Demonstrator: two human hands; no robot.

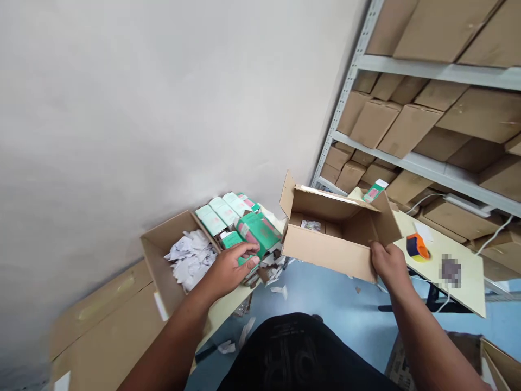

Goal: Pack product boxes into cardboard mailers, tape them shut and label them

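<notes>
My right hand (pixel 388 262) grips the near right corner of an open cardboard box (pixel 325 251), which is tilted toward me with its flaps up. Something small and crumpled, pale with printing (pixel 311 225), lies inside it. My left hand (pixel 238 262) is open, thumb apart from the bent fingers, right beside a green and pink product box (pixel 258 231); whether it touches that box I cannot tell. Behind stand several pale green boxes (pixel 222 209) in a carton by the wall. Another carton (pixel 152 255) left of my hand holds torn white paper (pixel 193 258).
Shelves (pixel 407 157) full of cardboard boxes fill the right side. An orange tape dispenser (pixel 418 248) sits on a pale table (pixel 459 293), with a green box (pixel 375 190) behind the open box. Paper scraps (pixel 280 291) litter the blue floor.
</notes>
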